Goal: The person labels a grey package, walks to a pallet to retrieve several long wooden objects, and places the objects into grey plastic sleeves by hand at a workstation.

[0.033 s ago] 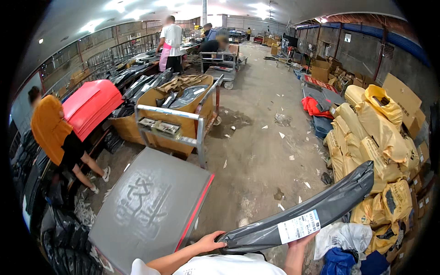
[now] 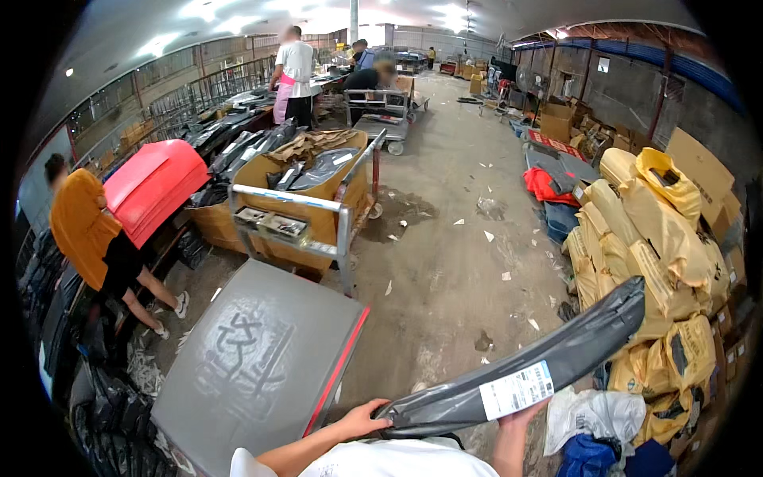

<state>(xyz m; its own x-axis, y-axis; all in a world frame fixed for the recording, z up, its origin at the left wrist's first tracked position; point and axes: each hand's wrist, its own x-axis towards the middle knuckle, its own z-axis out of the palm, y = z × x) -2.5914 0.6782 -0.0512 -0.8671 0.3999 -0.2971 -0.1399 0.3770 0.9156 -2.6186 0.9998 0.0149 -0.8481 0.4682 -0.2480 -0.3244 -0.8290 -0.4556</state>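
Note:
A long, narrow parcel in dark grey plastic (image 2: 584, 338) lies slantwise across the front, its far end raised to the right. A white shipping label (image 2: 517, 391) is stuck to its side. My left hand (image 2: 366, 417) grips the near left end, thumb on top of the plastic. Beneath the labelled part, my right hand (image 2: 520, 417) holds the parcel, with most of its fingers hidden behind it. To the left, close to my left forearm, stands a stack of grey sheets (image 2: 254, 350) with a red edge and pale smeared marks on top.
A metal trolley (image 2: 342, 230) holds a large carton of dark parcels (image 2: 318, 167). Yellow sacks (image 2: 636, 215) pile up on the right, above white and blue bags (image 2: 592, 421). A person in orange (image 2: 79, 226) stands by red sheets (image 2: 155, 187); other people work farther back. Scraps litter the floor (image 2: 433, 294).
The view has shifted very slightly. Both hands keep their hold on the parcel, which has hardly moved.

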